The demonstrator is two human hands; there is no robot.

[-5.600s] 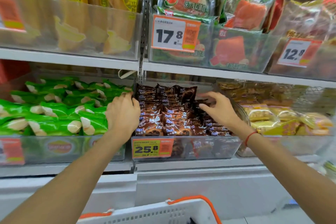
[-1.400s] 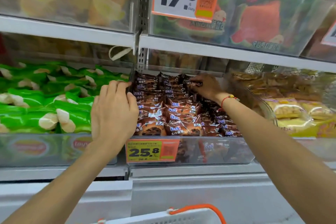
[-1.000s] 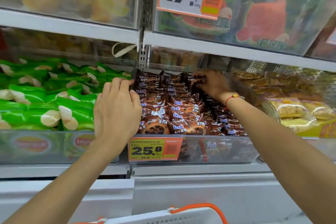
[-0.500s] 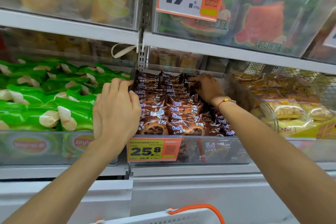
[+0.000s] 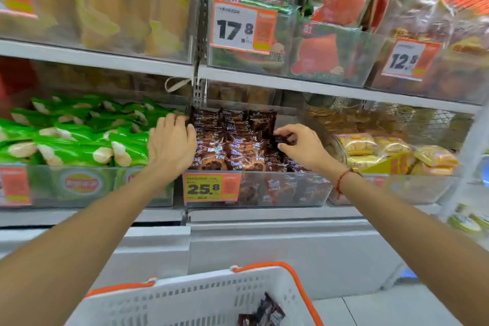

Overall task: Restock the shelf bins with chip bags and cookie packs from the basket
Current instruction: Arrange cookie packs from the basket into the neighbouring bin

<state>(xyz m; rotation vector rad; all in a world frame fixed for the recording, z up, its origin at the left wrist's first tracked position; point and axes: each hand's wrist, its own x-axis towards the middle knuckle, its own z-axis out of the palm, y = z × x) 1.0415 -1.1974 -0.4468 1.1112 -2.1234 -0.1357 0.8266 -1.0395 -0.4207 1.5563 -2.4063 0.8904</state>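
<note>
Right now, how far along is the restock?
Done: the middle bin is nearly full of brown cookie packs; the green chip bags fill theirs. In hand: the right hand pinches one dark pack at that bin's right side while the left hand rests on its left edge. Left: a few dark packs remain in the white basket.

You are seeing everything through a single wide-angle camera worn on your head, so no second view is sharing the scene. It is facing forward and tilting slightly down at the shelf, sitting close enough that both forearms are reaching in from the bottom corners. The middle bin is lying straight ahead near the centre, while the basket rim is cutting into the bottom edge, just below you.
</note>
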